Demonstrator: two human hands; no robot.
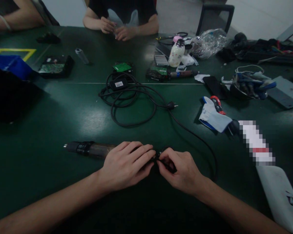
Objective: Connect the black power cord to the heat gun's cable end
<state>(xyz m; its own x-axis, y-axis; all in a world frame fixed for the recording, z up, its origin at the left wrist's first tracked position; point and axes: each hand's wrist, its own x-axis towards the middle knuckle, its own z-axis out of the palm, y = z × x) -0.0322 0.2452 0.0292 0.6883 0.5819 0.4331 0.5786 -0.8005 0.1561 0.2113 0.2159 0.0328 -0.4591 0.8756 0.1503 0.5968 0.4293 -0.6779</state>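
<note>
A dark cylindrical tool [88, 149] lies on the green table [51, 117] near the front edge, its metal tip pointing left. My left hand [127, 164] lies over its rear end, fingers wrapped round it. My right hand [179, 169] pinches the black cable end [169, 167] where it meets the tool's rear. From there the black cable [192, 135] runs up to a loose coil [129, 97] with a power adapter [118, 84] and a plug [171, 105].
A person's hands [117, 29] work at the far edge; another person's arm [12, 18] rests at far left. Circuit boards [54, 66], a bottle [176, 53], a work glove [213, 115], a plastic bag [208, 42] and a blue box [12, 65] lie around.
</note>
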